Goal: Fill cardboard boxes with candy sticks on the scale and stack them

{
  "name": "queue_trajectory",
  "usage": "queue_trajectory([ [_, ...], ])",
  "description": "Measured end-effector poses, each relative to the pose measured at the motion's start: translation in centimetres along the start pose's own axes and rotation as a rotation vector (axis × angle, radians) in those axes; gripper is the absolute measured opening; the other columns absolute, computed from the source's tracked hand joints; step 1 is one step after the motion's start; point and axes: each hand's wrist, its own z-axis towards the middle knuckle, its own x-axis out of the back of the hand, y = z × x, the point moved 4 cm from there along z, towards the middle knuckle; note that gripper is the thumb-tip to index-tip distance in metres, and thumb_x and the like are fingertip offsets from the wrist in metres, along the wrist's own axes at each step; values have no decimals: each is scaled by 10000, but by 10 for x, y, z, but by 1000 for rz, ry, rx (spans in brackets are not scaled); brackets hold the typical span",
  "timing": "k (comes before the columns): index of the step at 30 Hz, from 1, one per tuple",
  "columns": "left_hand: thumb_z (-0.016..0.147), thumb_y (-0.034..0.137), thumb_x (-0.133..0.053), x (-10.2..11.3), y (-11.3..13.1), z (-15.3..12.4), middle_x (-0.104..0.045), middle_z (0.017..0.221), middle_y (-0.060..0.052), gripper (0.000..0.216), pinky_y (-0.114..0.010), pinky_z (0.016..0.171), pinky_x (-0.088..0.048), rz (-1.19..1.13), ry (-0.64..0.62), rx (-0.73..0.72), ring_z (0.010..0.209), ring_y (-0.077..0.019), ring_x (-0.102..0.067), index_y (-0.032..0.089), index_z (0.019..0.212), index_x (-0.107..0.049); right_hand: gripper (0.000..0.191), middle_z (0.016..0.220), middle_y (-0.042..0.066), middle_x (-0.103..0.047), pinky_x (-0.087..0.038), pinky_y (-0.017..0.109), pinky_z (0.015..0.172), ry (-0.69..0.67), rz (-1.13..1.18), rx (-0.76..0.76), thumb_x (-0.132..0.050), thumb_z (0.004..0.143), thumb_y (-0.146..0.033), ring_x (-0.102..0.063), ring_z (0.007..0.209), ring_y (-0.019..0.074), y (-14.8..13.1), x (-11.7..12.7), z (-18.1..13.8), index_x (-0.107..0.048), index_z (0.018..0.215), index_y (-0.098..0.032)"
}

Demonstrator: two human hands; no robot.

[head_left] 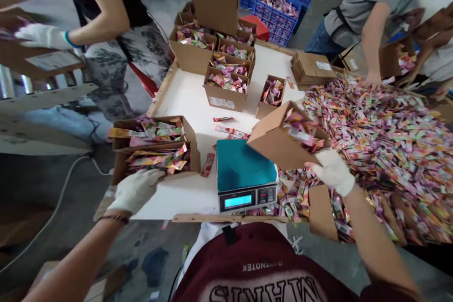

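Note:
My right hand (334,171), in a white glove, grips the lower right edge of a tilted cardboard box (279,144). Small wrapped sachets fill this box, and it hangs over the right side of a digital scale (244,165) with a teal top and a lit display. At the left table edge, my gloved left hand (136,192) has its fingers curled over the near wall of another cardboard box (193,148), also full of sachets; its thumb is hidden. Loose sachets (208,165) lie between that box and the scale.
A large heap of sachets (389,137) covers the right side. Filled boxes (226,96) stand at the back of the table (177,104), near flattened cartons (313,68). Blue crates (278,23) are behind. Co-workers stand at left and right; one person's hand (371,80) reaches into the heap.

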Motion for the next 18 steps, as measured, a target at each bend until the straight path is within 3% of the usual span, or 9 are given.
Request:
queue_trajectory([
  [3, 896, 463, -506, -14, -7, 45, -714, 689, 12, 331, -275, 574, -363, -2, 21, -27, 612, -182, -584, 239, 719, -673, 196, 852, 112, -744, -410, 382, 856, -146, -1, 136, -607, 921, -280, -634, 832, 242, -61, -30, 12, -766, 855, -186],
  [5, 908, 531, -496, -15, -12, 73, -668, 647, 8, 403, -267, 581, -312, 3, 30, -39, 580, -157, -515, 217, 713, -657, 207, 849, 107, -744, -396, 396, 902, -250, -7, 176, -575, 885, -148, -631, 845, 235, -88, -52, 24, -779, 879, -181],
  [9, 898, 502, -501, -7, -15, 117, -538, 558, -4, 409, -278, 599, -239, 35, 38, -41, 535, -124, -366, 176, 689, -635, 191, 816, 92, -724, -388, 423, 998, -220, 73, 171, -592, 845, -109, -626, 864, 235, -103, -62, 34, -764, 870, -188],
  [12, 896, 412, -503, -1, -9, 124, -566, 655, -20, 316, -292, 642, -264, 73, 71, -22, 609, -135, -386, 164, 757, -642, 153, 983, 85, -740, -378, 441, 1077, -165, 138, 187, -631, 888, -231, -628, 1010, 255, -90, -46, 21, -743, 992, -219],
  [14, 904, 389, -516, 1, 0, 111, -644, 842, -39, 265, -306, 713, -332, 96, 96, 0, 729, -157, -465, 165, 879, -655, 212, 1127, 103, -720, -400, 442, 1084, -33, 234, 127, -607, 936, -329, -612, 1122, 272, -68, -35, 10, -708, 1088, -222],
  [16, 911, 424, -553, 1, 11, 87, -682, 1025, -62, 286, -335, 807, -408, 78, 139, 38, 859, -190, -538, 164, 978, -651, 266, 1163, 119, -697, -448, 418, 1039, 150, 365, -62, -545, 972, -376, -616, 1124, 270, -30, -37, 2, -664, 1144, -211],
  [18, 921, 475, -581, -1, 26, 54, -698, 1141, -91, 345, -371, 896, -472, -1, 174, 60, 972, -230, -600, 157, 1035, -646, 309, 1144, 128, -686, -484, 384, 974, 207, 447, -312, -501, 972, -366, -629, 1055, 257, 10, -61, 1, -622, 1194, -189],
])
